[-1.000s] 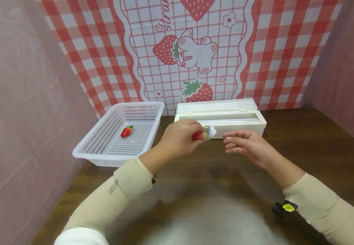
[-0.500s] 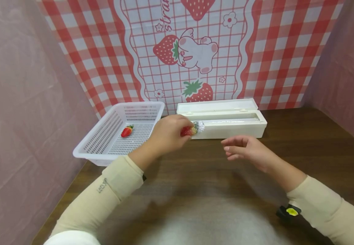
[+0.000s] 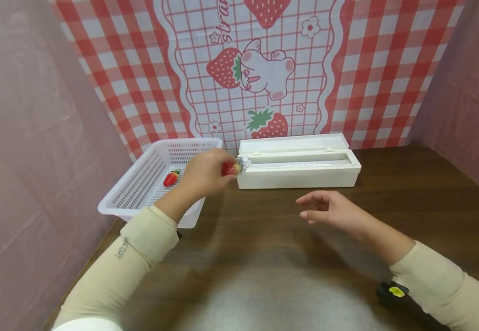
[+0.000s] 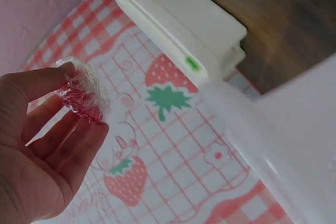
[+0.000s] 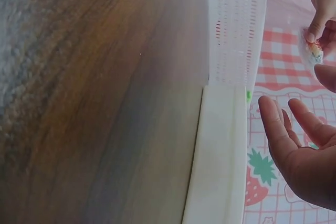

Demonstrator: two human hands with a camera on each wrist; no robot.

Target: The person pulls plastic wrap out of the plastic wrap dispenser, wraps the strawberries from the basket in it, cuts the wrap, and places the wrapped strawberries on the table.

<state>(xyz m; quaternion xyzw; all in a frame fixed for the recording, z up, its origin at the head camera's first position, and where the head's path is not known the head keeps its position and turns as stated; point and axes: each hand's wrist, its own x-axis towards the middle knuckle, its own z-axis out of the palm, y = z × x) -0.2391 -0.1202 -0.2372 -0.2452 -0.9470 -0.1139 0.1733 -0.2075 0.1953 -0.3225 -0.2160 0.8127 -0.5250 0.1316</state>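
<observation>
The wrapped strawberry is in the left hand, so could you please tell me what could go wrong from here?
The wrapped strawberry might slip, since the left hand pinches it with the tips of its fingers. If lowered into the basket, it may bump the other strawberry there. The bunched wrap could catch the box, which it overlaps in the head view.

Free to cross the table (image 3: 256,276), between left sleeve (image 3: 106,271) and right sleeve (image 3: 438,278). Blocked behind by box (image 3: 299,178), left hand (image 3: 205,172) and basket (image 3: 133,185).
</observation>
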